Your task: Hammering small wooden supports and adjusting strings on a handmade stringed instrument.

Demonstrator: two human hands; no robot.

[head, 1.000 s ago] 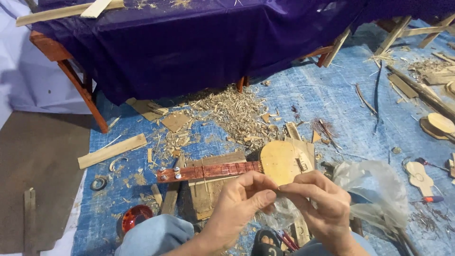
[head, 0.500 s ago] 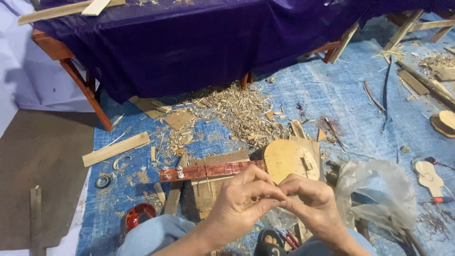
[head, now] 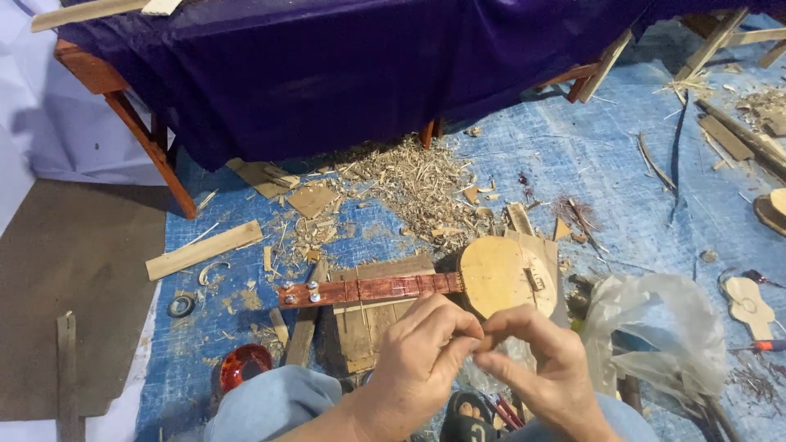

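Just in front of both hands, the small guitar (head: 426, 285) lies flat, neck pointing left; the left hand (head: 422, 364) and right hand (head: 544, 368) meet fingertip to fingertip, pinching something too small to tell.

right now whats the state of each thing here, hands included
left hand: fingers pinched together against the right hand, on something too small to tell
right hand: fingertips pinched, meeting the left
small stringed instrument: lying flat on wood scraps, neck pointing left
plastic bag: crumpled, open, on the floor
wood shavings: heaped by the table
table: standing, draped in purple cloth
wooden plank: flat on the blue tarp
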